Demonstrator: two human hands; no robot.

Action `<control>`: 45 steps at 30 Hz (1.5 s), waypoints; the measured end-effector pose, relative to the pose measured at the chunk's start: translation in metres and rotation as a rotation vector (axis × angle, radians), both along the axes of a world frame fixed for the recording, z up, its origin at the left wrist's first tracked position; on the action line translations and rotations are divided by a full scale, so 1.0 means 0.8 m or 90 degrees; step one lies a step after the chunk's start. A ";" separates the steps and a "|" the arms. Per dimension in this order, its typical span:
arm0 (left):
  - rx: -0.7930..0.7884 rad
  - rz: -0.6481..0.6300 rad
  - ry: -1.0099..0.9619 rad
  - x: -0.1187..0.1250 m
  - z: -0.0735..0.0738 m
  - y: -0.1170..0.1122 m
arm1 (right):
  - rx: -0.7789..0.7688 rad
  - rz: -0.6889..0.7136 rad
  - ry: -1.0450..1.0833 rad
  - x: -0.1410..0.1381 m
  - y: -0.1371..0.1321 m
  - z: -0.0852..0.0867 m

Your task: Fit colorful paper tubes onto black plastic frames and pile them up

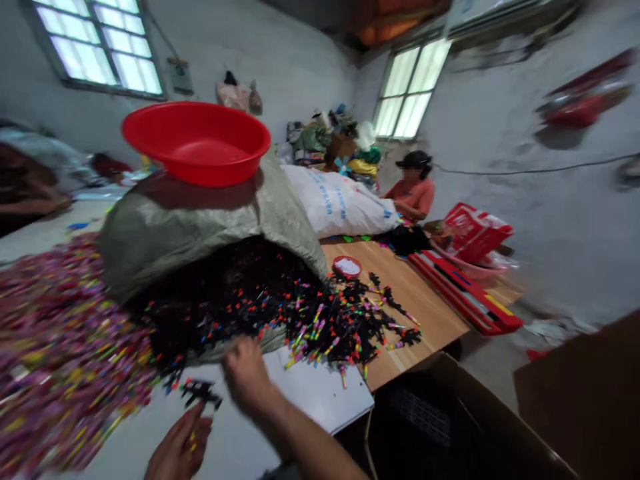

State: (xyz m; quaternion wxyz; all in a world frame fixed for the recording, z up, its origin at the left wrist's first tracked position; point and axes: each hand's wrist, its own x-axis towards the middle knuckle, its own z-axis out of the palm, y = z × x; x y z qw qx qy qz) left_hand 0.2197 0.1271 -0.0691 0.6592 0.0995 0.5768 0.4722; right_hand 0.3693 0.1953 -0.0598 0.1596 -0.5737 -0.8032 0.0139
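Note:
My left hand (180, 447) is at the bottom edge, fingers pinched on a small cluster of black pieces (200, 392) just above a white board (310, 393). My right hand (247, 373) reaches forward to the edge of a big heap of small black parts with coloured tips (280, 307) that spills out of a grey-green sack (200, 227). Its fingers are blurred by motion and partly hidden in the heap. A red plastic basin (197, 141) rests on top of the sack.
A blurred mound of pink and multicoloured pieces (60, 353) fills the left. A small red dish (347, 267), a white sack (340, 200), red flat boxes (465, 293) and a seated person (413, 193) are on the far side. An open cardboard box (450, 427) stands below the wooden table (430, 313).

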 end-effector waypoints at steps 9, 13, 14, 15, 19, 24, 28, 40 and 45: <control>0.102 0.030 0.023 0.019 0.030 -0.001 | -0.116 -0.015 0.102 -0.018 0.023 -0.009; 0.120 0.077 0.054 0.017 0.023 0.018 | -0.081 0.037 0.202 -0.015 -0.014 -0.013; 0.131 0.087 0.063 0.016 0.023 0.024 | -0.089 0.038 0.271 -0.014 -0.017 -0.011; 0.146 0.098 0.072 0.016 0.024 0.030 | -0.117 0.039 0.349 -0.013 -0.019 -0.008; 0.230 0.074 0.095 0.009 0.038 0.050 | -0.365 0.074 0.597 -0.013 -0.019 0.005; 0.275 -0.050 0.168 -0.005 0.061 0.057 | -0.466 0.094 0.690 0.002 -0.032 0.026; 0.266 0.039 0.160 -0.006 0.067 0.054 | -0.329 0.067 0.663 0.037 -0.053 0.035; 0.337 -0.072 0.169 0.049 0.050 0.015 | -0.144 -0.136 0.828 -0.009 -0.070 0.050; 0.370 -0.128 0.109 0.032 0.050 0.004 | -0.189 -0.049 0.811 0.008 -0.083 0.058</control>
